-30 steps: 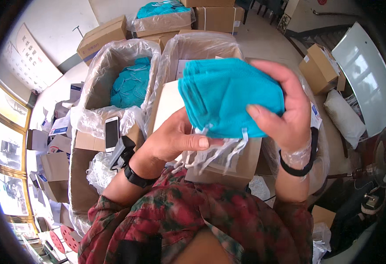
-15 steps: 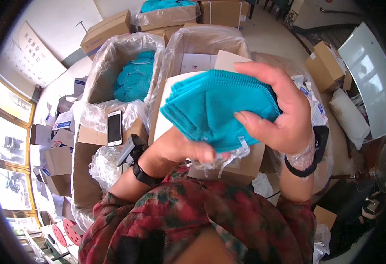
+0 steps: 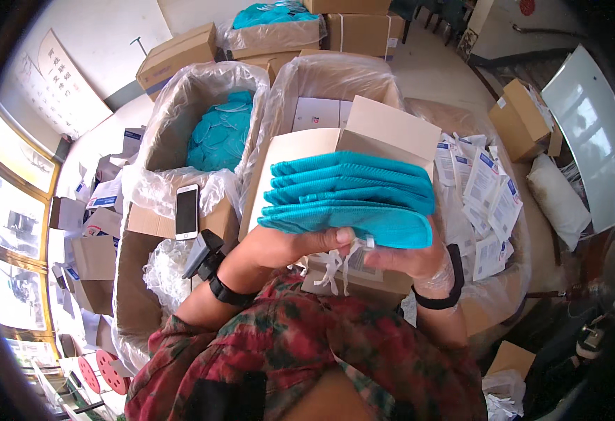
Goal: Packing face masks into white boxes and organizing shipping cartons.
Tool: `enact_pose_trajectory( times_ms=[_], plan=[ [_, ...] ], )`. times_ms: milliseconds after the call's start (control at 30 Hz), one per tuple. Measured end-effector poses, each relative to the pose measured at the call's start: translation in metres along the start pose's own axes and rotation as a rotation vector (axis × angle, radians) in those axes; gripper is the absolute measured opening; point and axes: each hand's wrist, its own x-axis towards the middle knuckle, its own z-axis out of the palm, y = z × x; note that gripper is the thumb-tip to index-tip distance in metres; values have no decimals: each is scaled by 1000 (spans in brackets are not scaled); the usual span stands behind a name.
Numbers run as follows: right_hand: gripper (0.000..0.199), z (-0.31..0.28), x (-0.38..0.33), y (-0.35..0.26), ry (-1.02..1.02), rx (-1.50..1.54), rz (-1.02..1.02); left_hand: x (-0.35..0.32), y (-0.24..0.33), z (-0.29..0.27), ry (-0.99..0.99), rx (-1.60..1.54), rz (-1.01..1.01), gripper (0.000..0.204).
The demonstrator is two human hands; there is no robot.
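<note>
Both hands hold a flat stack of teal folded face masks [image 3: 353,200] edge-on in front of my chest. My left hand [image 3: 283,245] grips the stack's lower left edge with the thumb on top. My right hand [image 3: 409,259] supports it from below on the right, partly hidden by the masks. White ear loops [image 3: 335,263] dangle under the stack. Just behind the masks stands an open white carton [image 3: 384,130] with its flaps up.
A plastic-lined cardboard box [image 3: 181,112] at the left holds more teal masks [image 3: 220,133]. A phone [image 3: 187,210] lies on its flap. Several white-and-blue packets [image 3: 483,189] fill a bag at the right. More cartons [image 3: 178,52] and small boxes [image 3: 93,259] crowd around.
The mask stack has turned from showing its broad face to lying flat and edge-on. My right hand slid from the stack's top right side to underneath it.
</note>
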Motion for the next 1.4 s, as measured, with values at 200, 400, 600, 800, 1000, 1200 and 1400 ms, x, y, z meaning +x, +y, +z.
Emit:
enact_pose_trajectory(
  times_ms=[200,400,600,800,1000,1200,1400],
  plan=[
    [58,4,-4,11,-64,316,350,-6,4,-5,240,-270,-111,38],
    [46,15,7,23,-145,-198,-59,-20,3,-22,72,700,270,41],
    [21,9,-12,1,-90,260,468,-13,15,-17,463,-264,39,51],
    [18,5,-16,-4,-185,258,565,-20,8,-49,313,-417,56,67],
    [19,1,-21,1,-216,151,598,-28,-13,-55,444,-571,191,75],
    [20,21,-20,31,-247,-48,530,-24,-27,-37,403,-970,49,90],
    [19,9,-18,29,-286,-403,237,-38,-33,-25,390,-625,11,54]
  ],
)
